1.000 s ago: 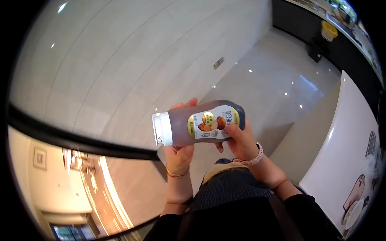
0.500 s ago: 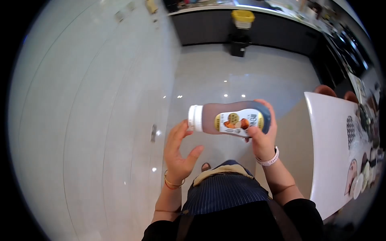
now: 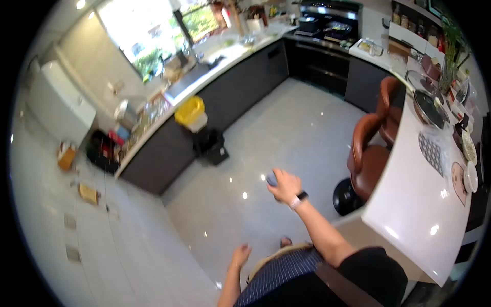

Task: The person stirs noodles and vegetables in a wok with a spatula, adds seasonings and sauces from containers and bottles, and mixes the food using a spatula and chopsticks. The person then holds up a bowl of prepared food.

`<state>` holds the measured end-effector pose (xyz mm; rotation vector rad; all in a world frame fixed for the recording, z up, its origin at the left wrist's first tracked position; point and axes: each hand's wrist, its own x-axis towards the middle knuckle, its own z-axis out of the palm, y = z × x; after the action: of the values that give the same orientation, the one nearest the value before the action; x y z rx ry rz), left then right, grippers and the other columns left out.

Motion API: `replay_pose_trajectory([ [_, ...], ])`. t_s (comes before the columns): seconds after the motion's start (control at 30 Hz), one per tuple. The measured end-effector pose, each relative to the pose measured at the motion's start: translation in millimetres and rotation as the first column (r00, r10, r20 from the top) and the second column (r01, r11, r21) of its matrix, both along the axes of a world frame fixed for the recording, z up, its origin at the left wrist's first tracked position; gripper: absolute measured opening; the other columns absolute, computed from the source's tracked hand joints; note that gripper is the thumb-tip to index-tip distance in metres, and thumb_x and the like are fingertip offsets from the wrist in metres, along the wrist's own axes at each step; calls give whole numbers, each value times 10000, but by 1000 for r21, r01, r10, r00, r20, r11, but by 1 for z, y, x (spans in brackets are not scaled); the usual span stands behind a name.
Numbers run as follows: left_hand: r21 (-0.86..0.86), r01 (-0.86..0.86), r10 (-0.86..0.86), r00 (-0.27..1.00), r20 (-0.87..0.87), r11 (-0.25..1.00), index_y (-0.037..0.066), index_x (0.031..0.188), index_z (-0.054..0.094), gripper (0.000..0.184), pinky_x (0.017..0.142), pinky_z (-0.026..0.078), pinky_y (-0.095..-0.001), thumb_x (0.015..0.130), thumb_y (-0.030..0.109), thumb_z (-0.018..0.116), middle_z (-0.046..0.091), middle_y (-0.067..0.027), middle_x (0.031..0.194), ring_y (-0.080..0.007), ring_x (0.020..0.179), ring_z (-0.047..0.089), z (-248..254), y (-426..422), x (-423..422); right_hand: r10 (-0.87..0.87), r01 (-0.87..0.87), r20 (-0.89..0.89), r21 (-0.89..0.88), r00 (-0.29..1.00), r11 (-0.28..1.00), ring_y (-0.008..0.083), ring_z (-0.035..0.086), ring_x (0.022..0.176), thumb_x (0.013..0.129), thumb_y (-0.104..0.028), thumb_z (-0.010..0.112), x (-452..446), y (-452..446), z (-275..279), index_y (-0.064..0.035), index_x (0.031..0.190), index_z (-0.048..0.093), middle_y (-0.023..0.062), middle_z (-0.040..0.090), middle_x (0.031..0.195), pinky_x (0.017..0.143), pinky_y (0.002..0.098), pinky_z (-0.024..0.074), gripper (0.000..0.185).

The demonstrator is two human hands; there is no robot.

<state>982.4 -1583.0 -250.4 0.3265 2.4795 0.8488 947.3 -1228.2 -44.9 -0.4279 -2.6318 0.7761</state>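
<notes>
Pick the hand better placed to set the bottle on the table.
Right, most likely. The right hand is nearer the table and seems to hold the bottle, though little of that shows. The left hand is farther off, on the body's other side.

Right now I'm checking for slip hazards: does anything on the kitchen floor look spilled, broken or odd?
Nothing stands out. The floor shows no visible spill; its small bright spots look like reflected lights. The nearer brown bar stool stands upright beside the white countertop.
</notes>
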Motion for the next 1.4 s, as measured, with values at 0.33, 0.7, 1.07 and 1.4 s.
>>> replay_pose_trajectory([
  [0.33,272,-522,416,834,363,808,18,791,611,148,449,405,-216,841,151,571,578,-24,620,-91,503,531,62,72,-253,-419,39,-513,-597,749,801,102,584,793,749,-207,735,-153,230,170,-49,1143,548,47,582,970,614,206,478,464],
  [0.7,848,304,-737,661,140,434,-21,1237,479,347,704,503,-251,929,139,499,648,-128,999,-157,817,635,312,635,-529,-804,57,-276,-932,527,357,22,514,504,800,-259,678,-289,428,135,-30,972,571,5,609,740,381,139,340,305],
  [1.07,757,186,-714,527,461,626,-97,1083,558,305,708,559,-312,864,111,591,641,-156,930,-214,792,656,306,988,-645,-806,-202,-274,-960,524,195,46,491,579,833,-435,640,-410,722,90,-89,948,564,4,597,799,440,174,318,373],
  [1.4,815,335,-792,566,227,473,-106,1073,584,292,694,539,-263,872,107,578,651,-122,883,-161,752,639,318,1281,-784,-871,-158,-163,-982,463,100,31,450,477,845,-404,625,-576,1004,97,-147,902,567,-52,597,733,364,165,263,270],
])
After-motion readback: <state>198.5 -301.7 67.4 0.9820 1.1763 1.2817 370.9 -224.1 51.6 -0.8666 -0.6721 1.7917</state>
